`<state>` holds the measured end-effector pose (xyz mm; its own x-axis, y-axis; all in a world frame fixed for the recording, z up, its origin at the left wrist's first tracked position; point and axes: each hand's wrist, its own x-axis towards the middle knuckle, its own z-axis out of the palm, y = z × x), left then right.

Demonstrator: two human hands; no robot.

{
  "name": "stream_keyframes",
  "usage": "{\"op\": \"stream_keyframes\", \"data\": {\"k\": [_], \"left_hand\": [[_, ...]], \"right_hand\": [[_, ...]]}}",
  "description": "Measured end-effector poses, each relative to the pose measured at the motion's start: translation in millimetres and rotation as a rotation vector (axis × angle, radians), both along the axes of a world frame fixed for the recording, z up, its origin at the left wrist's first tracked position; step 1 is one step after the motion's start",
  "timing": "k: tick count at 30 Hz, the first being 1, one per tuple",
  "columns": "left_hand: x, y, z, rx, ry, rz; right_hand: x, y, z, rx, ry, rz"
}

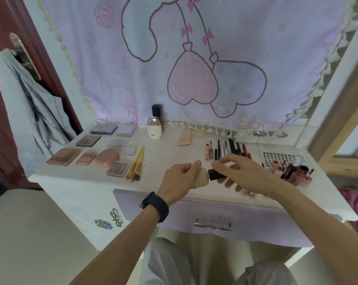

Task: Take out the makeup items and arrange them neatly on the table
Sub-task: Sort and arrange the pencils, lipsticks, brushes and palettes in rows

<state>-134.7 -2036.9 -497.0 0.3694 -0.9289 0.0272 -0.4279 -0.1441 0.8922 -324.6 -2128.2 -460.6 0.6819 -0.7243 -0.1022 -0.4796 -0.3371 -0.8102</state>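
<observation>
Bottle [201,179] is gripped by the left hand [180,178] above the table's [163,149] front edge; its black cap [217,174] is pinched by the right hand [243,171]. Lipsticks [299,175] are held in the gridded organiser [280,157] at the right.

9 compacts [63,156] nr left edge of tabletop [165,153]; 2 bottles [154,130] at back edge, 1 beige bottle [201,179] held; approx. 12 pencils [218,149].
</observation>
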Motion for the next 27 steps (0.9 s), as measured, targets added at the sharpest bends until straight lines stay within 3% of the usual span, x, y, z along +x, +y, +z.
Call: {"op": "stream_keyframes", "data": {"k": [4,8,12,14,19,24,27], "left_hand": [[0.6,0.7,0.0,0.013,-0.005,0.006],[2.8,0.0,0.0,0.015,0.023,0.030],[1.6,-1.3,1.3,0.011,0.019,0.022],[1.3,-0.8,2.1,0.014,0.019,0.020],[3.2,0.7,4.7,0.028,0.100,0.039],[2.0,0.3,3.9,0.044,0.118,0.036],[2.6,-0.6,4.1,0.043,0.107,0.027]], "right_hand": [[0.5,-0.1,-0.6,-0.075,0.011,0.012],[-1.8,-4.2,-5.2,-0.013,-0.127,0.074],[5.4,1.1,-3.3,0.063,-0.068,0.043],[6.3,1.5,-4.6,0.053,-0.032,0.037],[3.0,-2.3,-2.0,-0.036,-0.145,0.089],[6.4,0.1,-1.9,0.043,-0.087,0.054],[4.1,-1.0,-0.9,-0.141,0.070,0.058]]}}
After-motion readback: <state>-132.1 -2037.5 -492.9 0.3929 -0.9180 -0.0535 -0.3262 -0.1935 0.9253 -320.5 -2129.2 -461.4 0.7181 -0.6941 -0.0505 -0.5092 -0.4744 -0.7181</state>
